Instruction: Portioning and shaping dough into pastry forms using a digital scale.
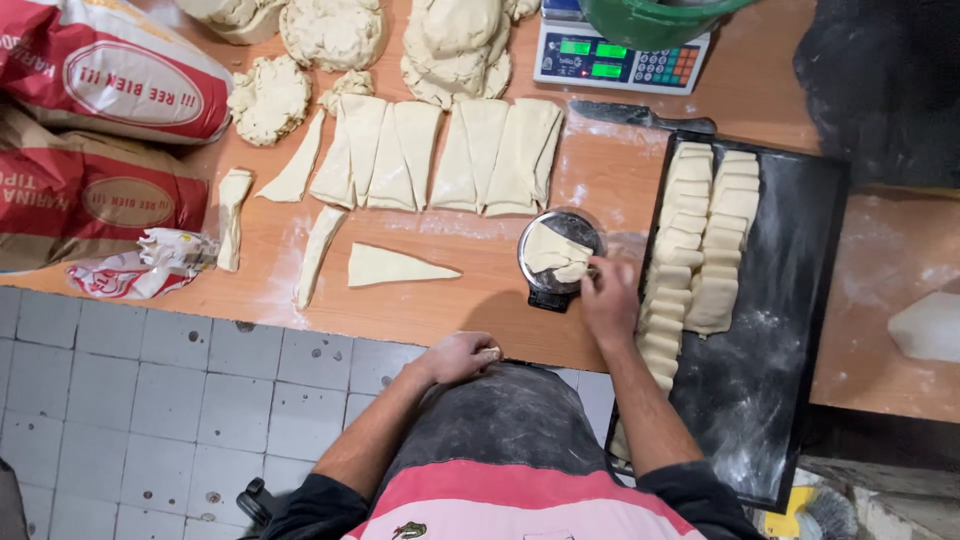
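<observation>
Right hand (607,297) touches dough piece (555,252) on small scale (557,250), beside tray (790,300).

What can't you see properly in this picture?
Head view only:
- Left hand: fingertips curl under at the table edge; whether it holds anything cannot be told.
- Small scale: dough covers its pan.
- Green bowl: cut off by the top edge.
- Tray: near end hidden behind the right arm.

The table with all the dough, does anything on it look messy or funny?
A crumpled red-and-white wrapper lies at the table's front edge beside the flour sacks. Loose flour dusts the wood. One thin dough strip lies bent, apart from the neat triangles. Nothing looks spilled or broken.
</observation>
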